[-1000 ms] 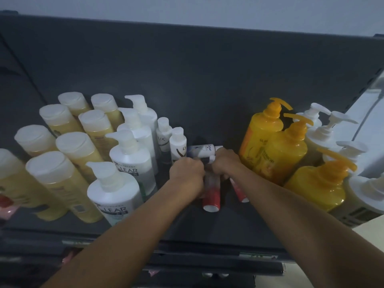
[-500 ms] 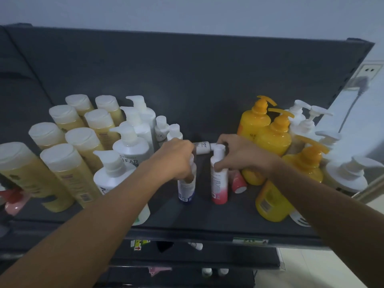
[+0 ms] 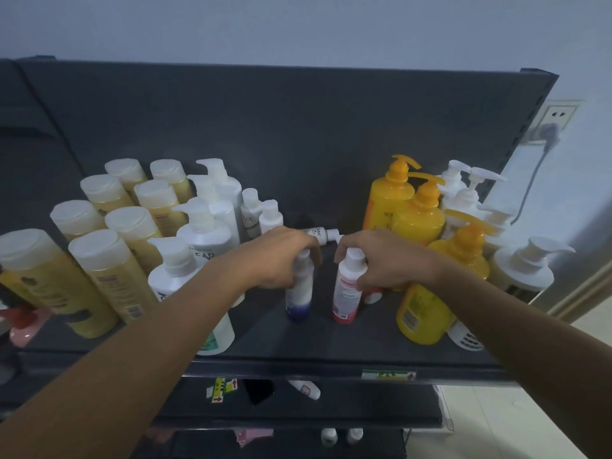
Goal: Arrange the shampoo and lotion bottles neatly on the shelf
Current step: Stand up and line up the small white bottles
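Note:
My left hand [image 3: 276, 258] grips a small white bottle with a blue base [image 3: 299, 296], upright on the dark shelf [image 3: 314, 342]. Beside it, my right hand [image 3: 381, 260] holds a small white bottle with a red base [image 3: 346, 293], also upright. Behind my hands a small white bottle [image 3: 323, 234] lies on its side. Another red-and-white bottle [image 3: 373, 294] lies partly hidden under my right hand. Two small white bottles [image 3: 260, 213] stand upright further back.
Yellow flip-cap bottles [image 3: 109, 253] and white pump bottles [image 3: 202, 233] fill the shelf's left. Yellow pump bottles [image 3: 420, 220] and white pump bottles [image 3: 523, 266] crowd the right. A lower shelf holds small items [image 3: 304, 389]. A wall socket [image 3: 549, 124] is at upper right.
Both small bottles went from lying flat to standing upright in my hands. The view has pulled back and shifted down, showing more of the lower shelves.

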{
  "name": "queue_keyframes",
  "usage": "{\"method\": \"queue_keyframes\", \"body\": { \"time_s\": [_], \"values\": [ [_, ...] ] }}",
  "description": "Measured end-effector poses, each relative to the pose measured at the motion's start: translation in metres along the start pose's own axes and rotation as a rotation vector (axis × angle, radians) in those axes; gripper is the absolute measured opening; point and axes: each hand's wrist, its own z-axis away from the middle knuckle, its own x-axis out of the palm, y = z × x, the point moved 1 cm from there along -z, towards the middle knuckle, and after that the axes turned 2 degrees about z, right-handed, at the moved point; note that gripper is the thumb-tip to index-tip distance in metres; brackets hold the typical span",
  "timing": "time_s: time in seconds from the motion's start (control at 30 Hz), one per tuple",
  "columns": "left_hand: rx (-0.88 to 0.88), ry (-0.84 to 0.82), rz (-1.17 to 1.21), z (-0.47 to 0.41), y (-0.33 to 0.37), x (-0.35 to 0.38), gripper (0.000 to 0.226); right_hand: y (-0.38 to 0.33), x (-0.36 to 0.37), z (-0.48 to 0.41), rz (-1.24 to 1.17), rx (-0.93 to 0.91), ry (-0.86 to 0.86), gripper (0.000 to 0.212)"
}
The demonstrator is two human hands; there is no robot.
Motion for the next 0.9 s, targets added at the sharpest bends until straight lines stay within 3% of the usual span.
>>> {"method": "queue_keyframes", "body": {
  "time_s": [0.13, 0.23, 0.33, 0.43, 0.6, 0.73, 0.9],
  "values": [
    [-0.088, 0.132, 0.005, 0.0, 0.002, -0.002, 0.051, 0.005, -0.004, 0.002, -0.02, -0.045, -0.028, 0.046],
    [-0.193, 0.262, -0.072, -0.002, 0.005, -0.001, 0.05, 0.008, -0.009, 0.0, -0.042, 0.02, 0.116, 0.036],
    [-0.211, 0.249, -0.044, -0.002, 0.01, -0.003, 0.042, 0.008, -0.013, 0.001, 0.03, 0.064, 0.203, 0.035],
    [-0.167, 0.218, 0.025, 0.0, 0.012, -0.01, 0.029, 0.009, -0.017, 0.002, 0.008, 0.033, 0.153, 0.026],
    [-0.142, 0.206, 0.089, 0.001, 0.016, -0.011, 0.043, 0.01, -0.016, 0.004, 0.017, -0.017, 0.149, 0.029],
    [-0.168, 0.241, 0.086, 0.0, 0.019, -0.008, 0.036, 0.008, -0.017, 0.007, 0.017, -0.008, 0.205, 0.026],
    [-0.074, 0.189, 0.111, 0.003, 0.027, -0.009, 0.035, 0.011, -0.025, 0.014, 0.067, -0.014, 0.128, 0.028]
  ]
}}
